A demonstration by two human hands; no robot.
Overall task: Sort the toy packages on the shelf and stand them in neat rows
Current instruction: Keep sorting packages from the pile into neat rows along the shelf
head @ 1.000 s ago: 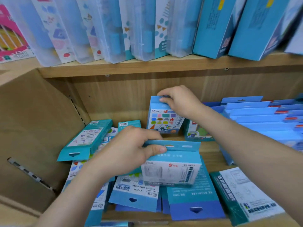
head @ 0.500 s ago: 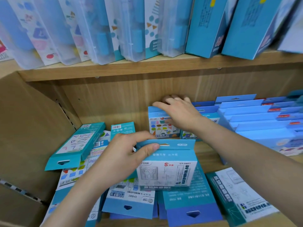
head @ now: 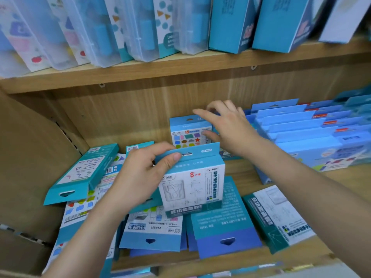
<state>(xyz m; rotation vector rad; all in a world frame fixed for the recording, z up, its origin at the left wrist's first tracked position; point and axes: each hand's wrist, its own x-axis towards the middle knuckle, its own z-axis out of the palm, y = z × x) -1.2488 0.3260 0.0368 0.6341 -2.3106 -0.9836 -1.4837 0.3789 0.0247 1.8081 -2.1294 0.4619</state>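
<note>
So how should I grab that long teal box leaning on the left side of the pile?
Probably by its two long narrow sides, around the middle, coming down from above. The long teal box lies tilted on the pile of flat packages, face up, its long edges free. Its hanger-hole end juts out toward you. The left hand already holds the white-fronted box, so the open right hand would do it.

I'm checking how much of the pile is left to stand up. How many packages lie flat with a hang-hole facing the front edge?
3 clearly: the teal box at left, the light blue package front centre, and the teal-and-blue package beside it. More may be buried beneath.
</note>
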